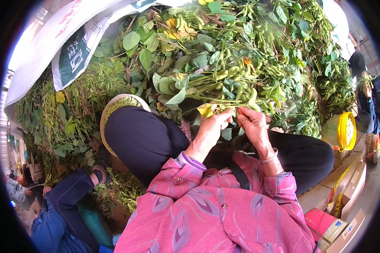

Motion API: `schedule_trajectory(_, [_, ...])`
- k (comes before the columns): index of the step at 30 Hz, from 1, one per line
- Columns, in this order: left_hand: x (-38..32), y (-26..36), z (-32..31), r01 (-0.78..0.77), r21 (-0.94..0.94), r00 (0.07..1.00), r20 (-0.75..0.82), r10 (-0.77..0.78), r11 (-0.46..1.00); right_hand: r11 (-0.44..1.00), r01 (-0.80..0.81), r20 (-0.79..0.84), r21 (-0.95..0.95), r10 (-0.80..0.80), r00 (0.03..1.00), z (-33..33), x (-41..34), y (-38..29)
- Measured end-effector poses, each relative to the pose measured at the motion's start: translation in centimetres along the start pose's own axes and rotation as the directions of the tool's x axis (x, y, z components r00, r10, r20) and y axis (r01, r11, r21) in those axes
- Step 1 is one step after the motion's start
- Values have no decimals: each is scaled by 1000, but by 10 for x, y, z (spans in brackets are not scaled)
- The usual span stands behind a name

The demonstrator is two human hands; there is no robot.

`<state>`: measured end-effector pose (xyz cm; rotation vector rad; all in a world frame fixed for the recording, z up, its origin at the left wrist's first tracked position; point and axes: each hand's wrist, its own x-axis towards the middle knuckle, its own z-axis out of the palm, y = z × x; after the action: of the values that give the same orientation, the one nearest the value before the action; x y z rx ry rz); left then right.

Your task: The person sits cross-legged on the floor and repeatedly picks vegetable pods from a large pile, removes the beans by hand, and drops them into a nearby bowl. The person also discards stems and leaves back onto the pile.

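Green soybean pods (pixel 234 72) hang on leafy stems just beyond my hands. My left hand (pixel 212 126) pinches thin soybean stems (pixel 223 103) beside a yellowing leaf (pixel 205 110). Close to its right, my right hand (pixel 253 124) has thumb and forefinger closed on the same plant; whether a pod or a stem lies between those fingertips is hidden. One plump pod (pixel 252 95) sticks up just above the right knuckles. By my left knee stands a pale-rimmed tub (pixel 105 134) of green pods or beans, partly covered by the leg.
A tall heap of soybean plants (pixel 177 44) spreads ahead and left. White printed sacking (pixel 50 47) hangs at upper left. To the right are a yellow-rimmed bucket (pixel 348 131), a red container (pixel 319 221) and cardboard (pixel 354 193). Other people sit at lower left and far right.
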<state>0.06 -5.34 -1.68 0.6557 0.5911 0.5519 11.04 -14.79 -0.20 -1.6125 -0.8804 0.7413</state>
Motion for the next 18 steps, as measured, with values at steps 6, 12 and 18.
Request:
schedule_trajectory(6, [-3,5,3,-26,-91,997,-77,19,996,811,-344,193,473,285,939,-4,5,-9])
schedule_trajectory(12, [-3,2,2,-80,105,992,-88,89,991,810,-283,76,514,286,955,8,-5,-15])
schedule_trajectory(18, [-1,-8,-8,12,-84,998,-68,-17,996,955,-72,-132,289,114,985,15,-9,-8])
